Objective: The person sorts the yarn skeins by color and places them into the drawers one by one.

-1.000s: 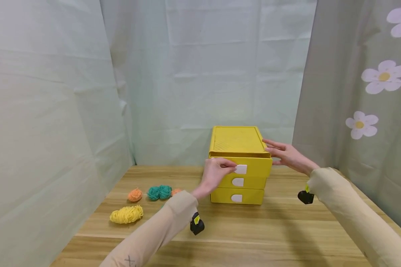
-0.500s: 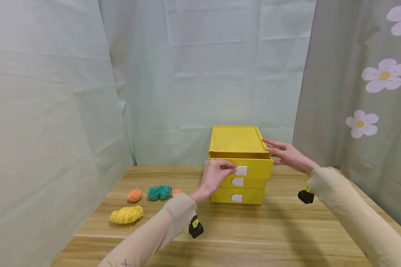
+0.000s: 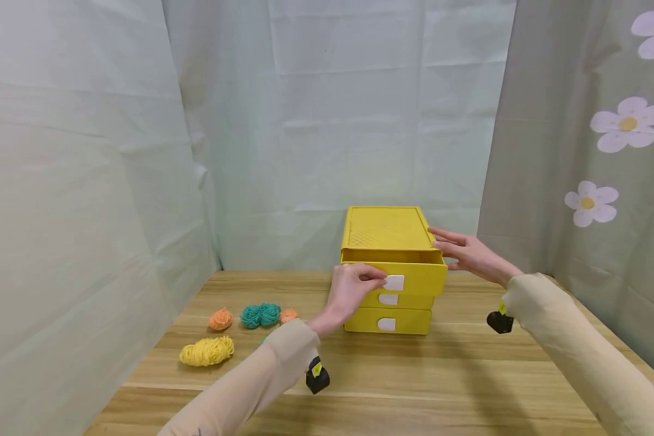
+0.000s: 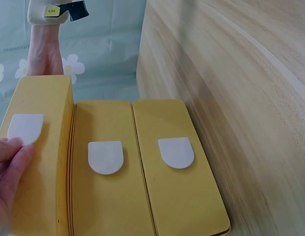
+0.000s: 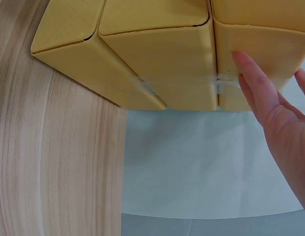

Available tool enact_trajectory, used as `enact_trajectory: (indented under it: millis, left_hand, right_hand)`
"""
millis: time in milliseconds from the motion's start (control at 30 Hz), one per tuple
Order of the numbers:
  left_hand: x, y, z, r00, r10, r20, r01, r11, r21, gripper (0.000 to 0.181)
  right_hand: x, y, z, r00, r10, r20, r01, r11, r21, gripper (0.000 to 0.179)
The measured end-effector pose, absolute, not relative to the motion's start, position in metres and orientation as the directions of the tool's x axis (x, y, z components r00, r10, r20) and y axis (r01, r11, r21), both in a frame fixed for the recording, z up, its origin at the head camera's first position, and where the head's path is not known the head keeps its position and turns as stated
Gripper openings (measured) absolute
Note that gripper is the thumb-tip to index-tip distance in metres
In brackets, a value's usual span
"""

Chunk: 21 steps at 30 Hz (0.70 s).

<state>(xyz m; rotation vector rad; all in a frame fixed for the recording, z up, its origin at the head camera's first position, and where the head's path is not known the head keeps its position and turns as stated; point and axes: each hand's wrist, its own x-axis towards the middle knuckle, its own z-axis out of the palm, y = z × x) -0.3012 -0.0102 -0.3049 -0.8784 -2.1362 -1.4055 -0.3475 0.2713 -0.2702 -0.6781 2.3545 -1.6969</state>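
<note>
A yellow drawer unit (image 3: 389,227) with three stacked drawers stands on the table. Its top drawer (image 3: 422,278) is pulled partly out, and a dark gap shows behind its front. My left hand (image 3: 350,290) pinches the white tab handle (image 4: 25,127) of that drawer between thumb and fingers. On the unit's right side rests my right hand (image 3: 471,254), fingers extended along the upper corner. In the right wrist view its fingertips (image 5: 243,61) touch the side wall of the top section. The two lower drawers are pushed in, each with a white tab handle (image 4: 106,157).
Left of the unit lie a yellow yarn skein (image 3: 207,351), a teal yarn skein (image 3: 260,315) and an orange yarn ball (image 3: 220,319). Another orange yarn ball (image 3: 289,315) is partly behind the left forearm. Pale curtains (image 3: 327,121) surround the wooden table (image 3: 403,387).
The top drawer has slid further out toward me, with my left hand moving along on its handle. My right hand stays at the unit's side.
</note>
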Motion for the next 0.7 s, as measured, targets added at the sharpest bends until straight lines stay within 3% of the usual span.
enact_trajectory:
  millis: [700]
  left_hand:
    - [-0.2964,-0.0097,-0.3028,-0.696,0.273,0.664,0.718,0.297,0.63,0.006]
  right_hand:
    - [-0.3494,0.2735,-0.2715,-0.892,-0.436,0.119,-0.26,0.279,-0.925,0.06]
